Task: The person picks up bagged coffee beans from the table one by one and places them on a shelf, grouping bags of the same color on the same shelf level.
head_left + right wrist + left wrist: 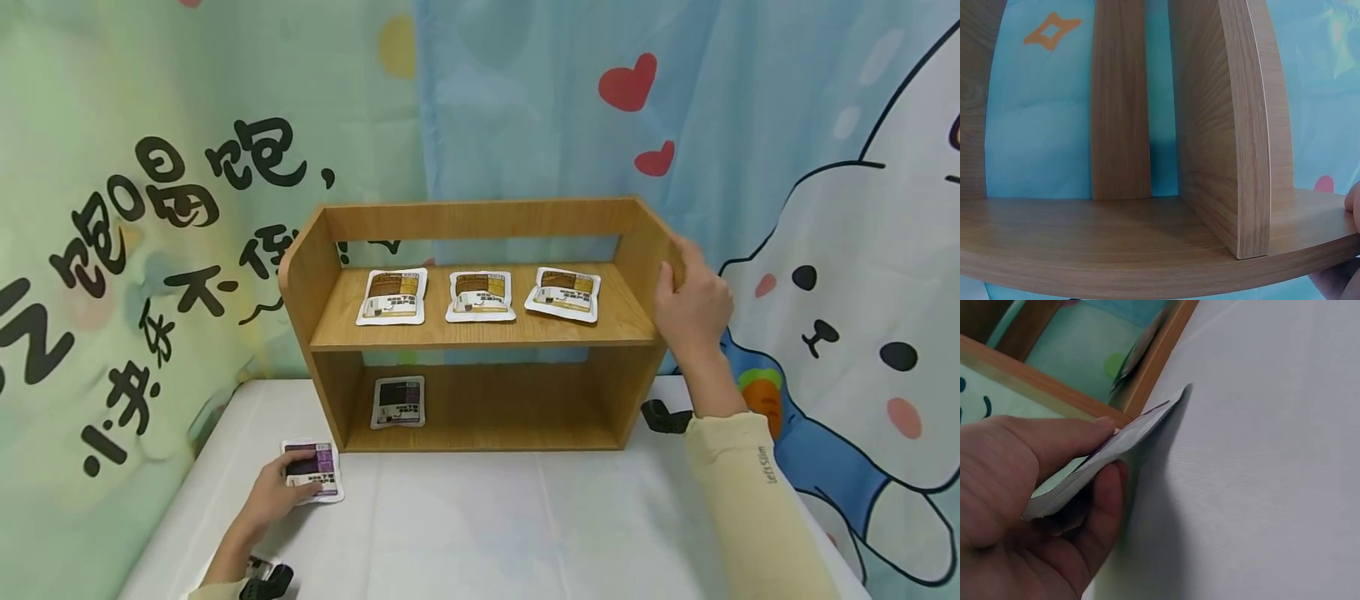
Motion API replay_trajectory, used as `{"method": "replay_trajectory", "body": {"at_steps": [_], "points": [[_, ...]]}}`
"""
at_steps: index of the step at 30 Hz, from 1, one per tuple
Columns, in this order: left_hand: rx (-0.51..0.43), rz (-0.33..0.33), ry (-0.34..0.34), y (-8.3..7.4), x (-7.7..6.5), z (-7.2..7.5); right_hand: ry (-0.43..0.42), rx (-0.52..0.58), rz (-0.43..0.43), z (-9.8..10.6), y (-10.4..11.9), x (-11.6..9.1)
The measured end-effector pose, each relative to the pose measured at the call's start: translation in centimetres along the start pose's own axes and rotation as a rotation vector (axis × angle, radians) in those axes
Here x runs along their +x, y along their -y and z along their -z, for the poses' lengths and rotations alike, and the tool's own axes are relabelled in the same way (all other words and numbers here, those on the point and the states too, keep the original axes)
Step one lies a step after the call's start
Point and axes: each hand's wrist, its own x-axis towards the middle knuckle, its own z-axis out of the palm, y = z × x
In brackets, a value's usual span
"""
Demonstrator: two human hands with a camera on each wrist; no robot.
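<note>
The left hand (273, 492) is pinching a purple-labelled pouch (326, 468) between thumb and fingers, holding it tilted just outside the lower left front corner of the wooden shelf (480, 219); whether its underside is touching the white table (480, 517) in front of the shelf, I cannot tell. The right hand (693, 300) is gripping the upper front edge of the shelf's right side, apparently steadying it. On the shelf's lower tier, toward its left end, a dark-labelled pouch (399, 402) is resting. On the shelf's upper tier, three brown-labelled pouches (481, 297) are lying in a spaced row, the rightmost sitting askew. The step in hand seems to be bringing the purple-labelled pouch to the shelf's lower tier; the next move is probably calling for clearing the shelf's left side and front edge, then setting it beside the dark-labelled one.
</note>
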Motion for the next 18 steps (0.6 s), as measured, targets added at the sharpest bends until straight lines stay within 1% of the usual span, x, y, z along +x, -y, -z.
{"method": "replay_trajectory", "body": {"at_steps": [3, 5, 8, 11, 14, 18], "points": [[-0.011, 0.011, 0.026, -0.2, -0.8, -0.1, -0.001, 0.001, -0.005, 0.1, 0.0, 0.0], [-0.022, 0.007, 0.039, -0.3, -1.4, 0.0, 0.001, -0.001, -0.010, 0.2, 0.1, 0.0], [-0.046, 0.009, 0.036, -0.4, -2.5, 0.1, 0.008, -0.005, -0.021, 0.3, 0.2, -0.2], [-0.075, 0.006, 0.029, -0.6, -3.4, 0.0, 0.007, -0.002, -0.014, 0.2, 0.2, -0.2], [-0.106, 0.004, 0.030, -1.1, -3.6, -0.5, 0.004, -0.002, -0.005, 0.1, 0.1, -0.2], [-0.150, -0.037, 0.035, -2.0, -2.8, -1.8, -0.001, -0.011, -0.009, 0.0, 0.1, 0.0]]}}
